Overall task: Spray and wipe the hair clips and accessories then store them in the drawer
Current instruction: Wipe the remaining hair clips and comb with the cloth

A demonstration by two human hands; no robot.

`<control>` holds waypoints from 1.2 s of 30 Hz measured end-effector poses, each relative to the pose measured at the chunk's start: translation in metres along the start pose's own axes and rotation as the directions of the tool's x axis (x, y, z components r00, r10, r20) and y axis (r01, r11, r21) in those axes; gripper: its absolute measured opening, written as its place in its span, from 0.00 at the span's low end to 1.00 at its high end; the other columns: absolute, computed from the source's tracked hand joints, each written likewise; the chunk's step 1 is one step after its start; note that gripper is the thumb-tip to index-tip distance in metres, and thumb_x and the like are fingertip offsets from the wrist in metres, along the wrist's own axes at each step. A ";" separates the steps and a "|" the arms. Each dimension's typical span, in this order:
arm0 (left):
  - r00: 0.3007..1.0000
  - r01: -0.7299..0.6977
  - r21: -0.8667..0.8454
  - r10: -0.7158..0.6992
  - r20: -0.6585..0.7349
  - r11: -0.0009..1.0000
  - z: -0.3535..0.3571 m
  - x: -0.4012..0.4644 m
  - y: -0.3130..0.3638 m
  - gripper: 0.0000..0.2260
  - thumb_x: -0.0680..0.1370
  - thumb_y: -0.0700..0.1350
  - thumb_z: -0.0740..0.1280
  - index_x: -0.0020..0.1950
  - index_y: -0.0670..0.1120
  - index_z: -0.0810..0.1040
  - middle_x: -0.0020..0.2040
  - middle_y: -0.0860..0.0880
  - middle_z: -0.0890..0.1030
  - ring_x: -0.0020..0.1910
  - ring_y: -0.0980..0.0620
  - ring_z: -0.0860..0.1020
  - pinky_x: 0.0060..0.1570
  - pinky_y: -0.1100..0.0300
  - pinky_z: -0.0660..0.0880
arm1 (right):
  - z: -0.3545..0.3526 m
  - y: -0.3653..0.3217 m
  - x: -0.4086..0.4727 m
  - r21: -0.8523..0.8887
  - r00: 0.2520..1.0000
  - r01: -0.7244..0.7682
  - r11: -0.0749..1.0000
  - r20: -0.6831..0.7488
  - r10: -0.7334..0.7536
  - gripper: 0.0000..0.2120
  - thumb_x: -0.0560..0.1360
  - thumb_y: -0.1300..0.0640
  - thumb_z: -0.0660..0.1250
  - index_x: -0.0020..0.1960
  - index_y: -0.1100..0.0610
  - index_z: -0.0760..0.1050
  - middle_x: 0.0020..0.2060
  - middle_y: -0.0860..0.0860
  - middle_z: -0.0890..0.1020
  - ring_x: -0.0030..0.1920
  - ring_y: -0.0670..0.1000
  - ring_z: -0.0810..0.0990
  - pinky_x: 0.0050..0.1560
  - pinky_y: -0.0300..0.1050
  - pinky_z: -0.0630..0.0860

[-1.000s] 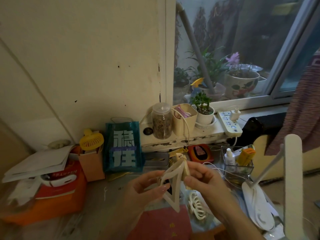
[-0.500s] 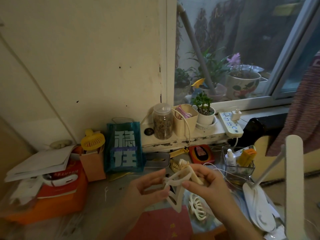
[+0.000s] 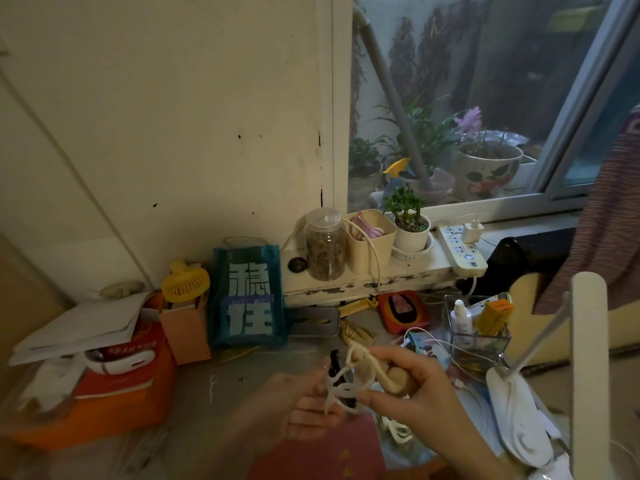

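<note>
left hand (image 3: 304,407) pinches the lower end of the cream hair clip (image 3: 346,382), steadying it above the desk (image 3: 225,393); right hand (image 3: 412,393) grips its upper part, likely turning it for wiping. a second clip (image 3: 398,433) lies below.

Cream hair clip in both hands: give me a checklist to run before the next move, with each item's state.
1. Clip held securely: ok. The left hand and right hand both pinch the cream hair clip above the desk.
2. Clip sprayed and wiped: cannot tell; the clip is blurred.
3. Wiping cloth at hand: not ok; neither hand holds one, and none is plainly visible.
4. Spray within reach: cannot tell. A small white bottle stands in the clear organizer, but its type is unclear.
5. Drawer open and ready: cannot tell; no drawer is in view.
6. Other clips left: ok to note; a second white clip lies below the right hand.
</note>
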State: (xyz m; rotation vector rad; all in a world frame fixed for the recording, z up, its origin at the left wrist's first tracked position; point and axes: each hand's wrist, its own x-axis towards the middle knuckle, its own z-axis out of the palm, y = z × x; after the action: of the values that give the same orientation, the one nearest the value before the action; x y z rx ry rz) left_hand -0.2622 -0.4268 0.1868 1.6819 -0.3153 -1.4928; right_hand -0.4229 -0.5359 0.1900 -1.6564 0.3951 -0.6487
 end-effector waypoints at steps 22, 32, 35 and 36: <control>0.993 0.105 -0.276 -0.118 -0.030 0.956 -0.006 0.016 -0.019 0.16 0.75 0.49 0.68 0.54 0.39 0.79 0.50 0.40 0.84 0.49 0.45 0.81 0.45 0.54 0.78 | -0.016 0.005 -0.005 -0.125 0.975 -0.120 0.985 0.172 0.140 0.18 0.65 0.52 0.75 0.53 0.39 0.80 0.46 0.44 0.83 0.46 0.41 0.80 0.46 0.35 0.76; 0.974 -0.156 -0.315 0.093 -0.206 0.936 0.001 0.005 -0.019 0.24 0.59 0.44 0.75 0.54 0.41 0.78 0.44 0.43 0.85 0.45 0.43 0.83 0.47 0.50 0.79 | -0.012 0.009 -0.001 -0.220 0.987 -0.119 0.968 -0.130 0.092 0.11 0.69 0.61 0.74 0.48 0.49 0.79 0.39 0.44 0.83 0.39 0.42 0.80 0.37 0.32 0.73; 0.957 -0.230 -0.262 0.169 -0.238 0.937 0.008 0.001 -0.020 0.16 0.62 0.41 0.75 0.48 0.44 0.81 0.43 0.43 0.85 0.44 0.44 0.84 0.47 0.51 0.80 | -0.002 0.010 0.005 -0.296 0.975 -0.093 0.951 -0.219 0.027 0.09 0.69 0.60 0.73 0.44 0.48 0.79 0.39 0.42 0.82 0.39 0.44 0.79 0.36 0.30 0.71; 0.951 -0.251 -0.253 0.190 -0.243 0.934 0.009 0.001 -0.020 0.12 0.64 0.40 0.75 0.47 0.45 0.82 0.43 0.42 0.85 0.44 0.44 0.84 0.48 0.51 0.80 | 0.001 0.011 0.007 -0.329 0.973 -0.092 0.940 -0.230 0.015 0.08 0.69 0.60 0.73 0.44 0.48 0.79 0.40 0.41 0.81 0.40 0.43 0.78 0.36 0.29 0.71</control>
State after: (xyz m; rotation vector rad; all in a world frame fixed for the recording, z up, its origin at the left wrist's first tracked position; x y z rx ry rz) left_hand -0.2774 -0.4187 0.1725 1.5069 -0.1600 -1.1191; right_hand -0.4159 -0.5410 0.1803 -1.8940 0.7476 -0.7613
